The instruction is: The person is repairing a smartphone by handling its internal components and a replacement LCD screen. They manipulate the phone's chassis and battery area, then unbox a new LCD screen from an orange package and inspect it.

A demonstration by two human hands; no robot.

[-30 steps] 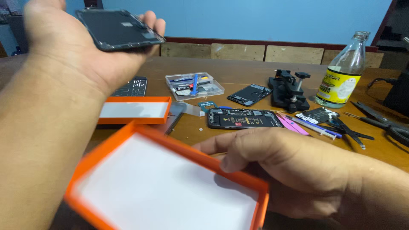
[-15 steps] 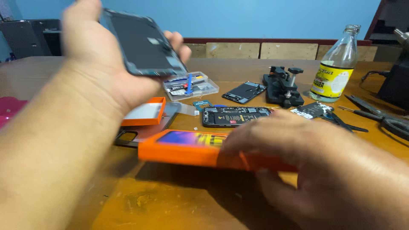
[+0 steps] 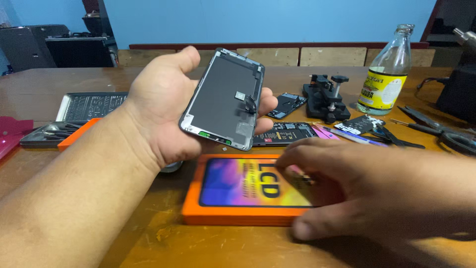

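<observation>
- Two hands busy: left hand (image 3: 163, 111) has the screen (image 3: 225, 99) raised over the table (image 3: 148, 238), back side toward me, fingers (image 3: 265, 101) curled round its long edges, thumb on top.
- Right hand (image 3: 347, 183) lies on the orange box (image 3: 243, 188), fingers spread flat over its right end, thumb at the front edge; nothing gripped.
- Risk: edge-only grip on thin glass. A squeeze or twist could crack it; a slip drops it onto the box or the wood.
- Risk: short flex tail on the screen's back hangs loose near my fingertips; a snag could tear it.
- Screen: thin rigid slab, matte dark back, metal rim.
- Box: flat glossy cardboard, printed lid.
- Opened phone (image 3: 282, 133) just behind the box; glass bottle (image 3: 386, 74) far right.
</observation>
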